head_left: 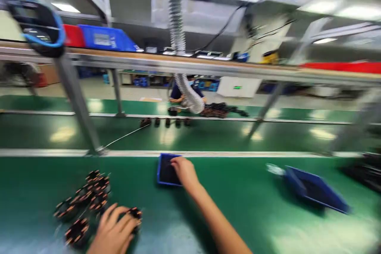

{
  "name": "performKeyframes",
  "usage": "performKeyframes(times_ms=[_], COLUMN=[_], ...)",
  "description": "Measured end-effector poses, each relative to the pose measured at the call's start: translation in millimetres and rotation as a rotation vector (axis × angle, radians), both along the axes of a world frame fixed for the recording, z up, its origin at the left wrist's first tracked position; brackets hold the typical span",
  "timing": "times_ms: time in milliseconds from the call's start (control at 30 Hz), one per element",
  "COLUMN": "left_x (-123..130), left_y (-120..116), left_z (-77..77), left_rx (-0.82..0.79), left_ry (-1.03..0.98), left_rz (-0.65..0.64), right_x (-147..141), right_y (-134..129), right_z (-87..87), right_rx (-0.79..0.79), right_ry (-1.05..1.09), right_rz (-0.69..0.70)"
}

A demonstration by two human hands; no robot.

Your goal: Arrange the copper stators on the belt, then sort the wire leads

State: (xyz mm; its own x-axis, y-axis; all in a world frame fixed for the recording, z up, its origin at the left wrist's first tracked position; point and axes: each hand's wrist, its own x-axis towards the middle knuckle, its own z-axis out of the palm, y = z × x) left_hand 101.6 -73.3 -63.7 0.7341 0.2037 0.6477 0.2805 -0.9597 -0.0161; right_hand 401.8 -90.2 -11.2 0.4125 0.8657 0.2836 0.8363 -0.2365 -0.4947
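A black ring-shaped part with copper-coloured segments around its edge (136, 219) sits at the left front of the glossy green work surface (238, 214), under the fingers of the left hand (113, 228). A loose cluster of like ring parts (93, 192) lies just beyond and to the left. In my judgement the part is rigid and fairly dense for its size, yet easily managed by one hand; the copper-coloured segments look the most vulnerable to scraping, so hold is best taken on the dark outer body between them. The smooth surface may let it slide if nudged. The left hand is palm down, fingers curved over the part and apparently gripping it, though blur hides the thumb's contact. The right hand (186, 174) reaches forward, forearm slanting in from the lower right, its fingertips drawn together over a small rectangular blue plastic tray (158, 172) with a dark interior; whether they hold anything cannot be told. A second blue plastic tray (293, 182) stands tilted, well apart to the right.
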Motion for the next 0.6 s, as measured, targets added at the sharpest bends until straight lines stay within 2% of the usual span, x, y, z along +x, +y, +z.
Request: performKeyframes(times_ms=[133,267,333,367,467,600], left_x=[-1.6,3.3,2.2,1.8,3.0,7.0], left_y=[-19.8,-20.4,-17.6,-16.4,-15.6,-17.8], left_z=[10.6,17.3,10.4,4.9,-12.0,-19.6], left_rx=[-0.279,-0.365,-0.369,-0.367,-0.326,-0.286], left_ry=[0.143,0.237,0.237,0.22,0.145,0.087], left_rz=[0.024,-0.037,-0.081,-0.092,-0.065,-0.048], right_x=[13.2,-6.5,-28.9,-40.9,-70.3,-84.8], right_y=[-4.7,-40.0,-58.9,-66.0,-77.1,-78.7], right_z=[-12.6,-13.2,-20.8,-28.0,-57.2,-87.6], right_rx=[0.141,0.192,0.179,0.169,0.14,0.113], right_ry=[0.215,0.378,0.484,0.603,0.873,0.986], right_rz=[0.008,0.049,0.101,0.127,0.123,0.095])
